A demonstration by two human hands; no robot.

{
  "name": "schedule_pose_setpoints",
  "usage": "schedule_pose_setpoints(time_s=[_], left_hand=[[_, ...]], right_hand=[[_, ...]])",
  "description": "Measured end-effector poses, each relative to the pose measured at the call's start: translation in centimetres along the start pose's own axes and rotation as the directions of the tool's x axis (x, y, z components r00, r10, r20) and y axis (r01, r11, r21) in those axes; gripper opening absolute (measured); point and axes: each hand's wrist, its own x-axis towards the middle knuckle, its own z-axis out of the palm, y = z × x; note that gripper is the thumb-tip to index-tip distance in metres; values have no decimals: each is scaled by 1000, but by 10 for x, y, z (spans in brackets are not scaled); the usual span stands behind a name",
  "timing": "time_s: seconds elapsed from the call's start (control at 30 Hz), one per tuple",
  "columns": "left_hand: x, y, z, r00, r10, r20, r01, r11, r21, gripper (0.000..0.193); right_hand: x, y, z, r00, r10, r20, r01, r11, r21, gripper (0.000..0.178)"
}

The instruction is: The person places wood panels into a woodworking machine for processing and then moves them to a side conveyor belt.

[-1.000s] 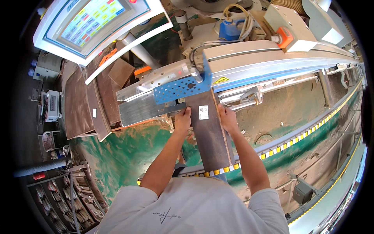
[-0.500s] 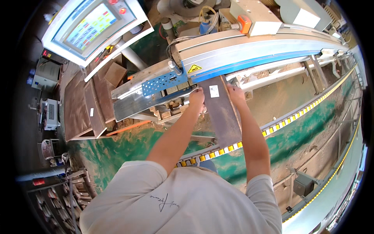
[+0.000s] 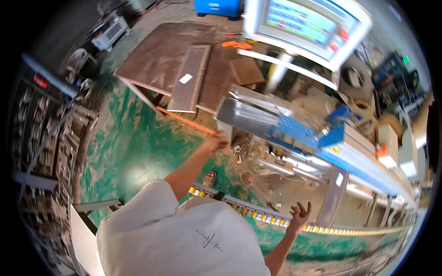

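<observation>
Both our hands look free of any load. Our left hand (image 3: 216, 141) hangs just short of the orange bar (image 3: 186, 121) below the counter (image 3: 154, 53); it is blurred, so we cannot tell how wide its fingers stand, but nothing shows in it. Our right hand (image 3: 300, 214) is spread, fingers curling upward, above the yellow-and-white roller rail (image 3: 275, 220) and apart from the nearby brown board (image 3: 330, 198). That board reaches from the rail toward the blue-edged machine beam (image 3: 357, 168), untouched. A second, labelled board (image 3: 191, 71) lies flat on the counter, its near end at the front edge.

We judge the step in hand to be a change-over between boards, with neither one gripped. Taking up the labelled board would call for the left hand to clear the orange bar, the right to come across, and both to close on its long edges, keeping it level.
</observation>
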Motion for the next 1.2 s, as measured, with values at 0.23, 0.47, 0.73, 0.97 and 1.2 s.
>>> schedule_pose_setpoints(time_s=[0.23, 0.47, 0.73, 0.97, 1.2], left_hand=[[75, 168, -206, 899, 274, -342, -336, 931, -139, 44], [5, 152, -165, 991, 117, 65, -108, 986, -127, 47], [-144, 82, -102, 900, -232, 369, 177, 968, 177, 59], [-133, 46, -79, 679, -341, 650, 229, 940, 254, 70], [-14, 43, 31, 875, -266, 404, 100, 917, 386, 51]], right_hand=[[6, -1, 190, 823, 187, 536, -29, 957, -290, 32], [-8, -47, 402, 659, 90, 747, 103, 973, -208, 29], [23, -60, 516, 741, 122, 660, 349, 770, -534, 59], [43, -36, 413, 797, 185, 575, 295, 712, -637, 74], [47, -10, 254, 969, 163, 188, 32, 667, -745, 81]])
